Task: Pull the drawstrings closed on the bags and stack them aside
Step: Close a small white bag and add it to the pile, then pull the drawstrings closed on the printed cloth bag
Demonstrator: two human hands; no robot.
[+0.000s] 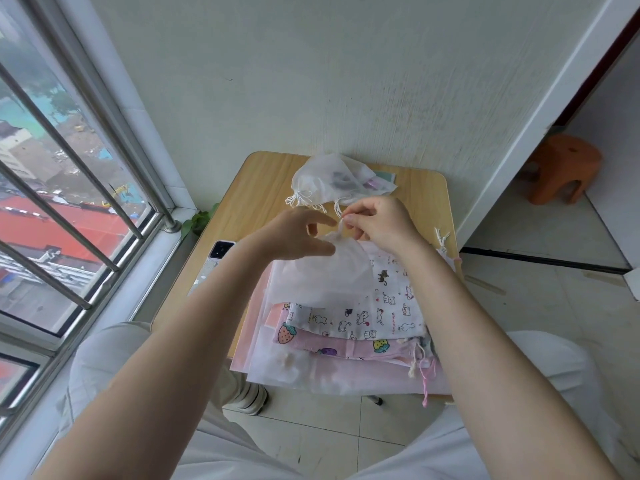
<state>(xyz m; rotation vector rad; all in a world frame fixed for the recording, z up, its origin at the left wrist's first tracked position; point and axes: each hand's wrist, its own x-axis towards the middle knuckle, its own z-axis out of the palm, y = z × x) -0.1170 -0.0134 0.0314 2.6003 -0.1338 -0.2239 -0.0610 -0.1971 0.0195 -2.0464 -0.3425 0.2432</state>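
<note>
Two bare hands meet above a small wooden table set against a pale wall, over a heap of drawstring bags. Nearest the viewer, the heap overhangs the table's front edge: translucent white and pink pouches at the bottom, a pink bag printed with strawberries above them, and a white bag printed with cats above that, with cream and pink cords trailing off the right side. On top lies a plain translucent white bag, its mouth gathered toward the hands; its contents, if any, cannot be made out. The left hand pinches the gathered neck of this bag between thumb and curled fingers. The right hand has thumb and forefinger closed on the white drawstring, which rises from the neck. Left of the heap, a phone lies face down on the table. Farther back, near the wall, a closed translucent bag rests apart from the heap, its cords knotted at the left; it appears to hold a dark object and something pink. An orange stool stands beyond the doorway at right.
</note>
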